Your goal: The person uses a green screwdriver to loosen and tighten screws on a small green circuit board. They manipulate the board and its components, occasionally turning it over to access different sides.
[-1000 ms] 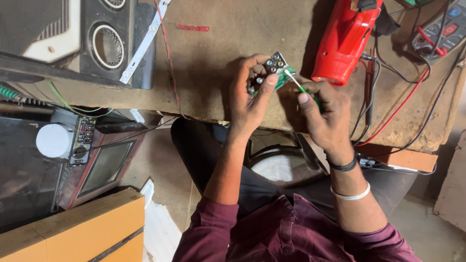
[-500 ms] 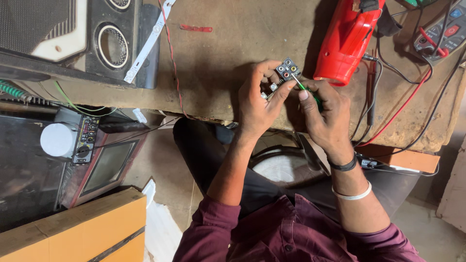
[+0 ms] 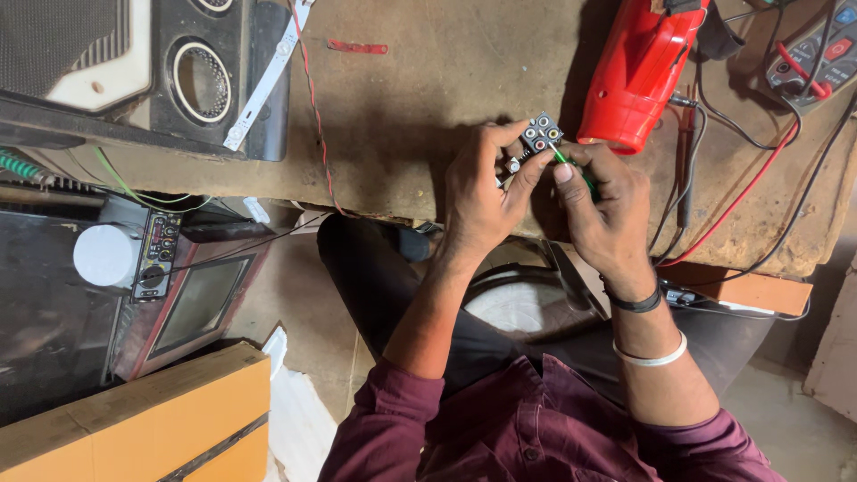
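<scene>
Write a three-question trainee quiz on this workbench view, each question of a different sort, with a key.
1. True or false: the left hand holds the small black connector block with round sockets.
2. Multiple choice: the thin green tool is held by A) the left hand, B) the right hand, C) neither hand.
3. Short answer: what large red thing lies on the workbench just beyond the hands?

Key
1. True: its fingers grip the block.
2. B: the right fingers pinch it, its tip by the block.
3. A red power tool, beside a multimeter with red and black leads.
</scene>
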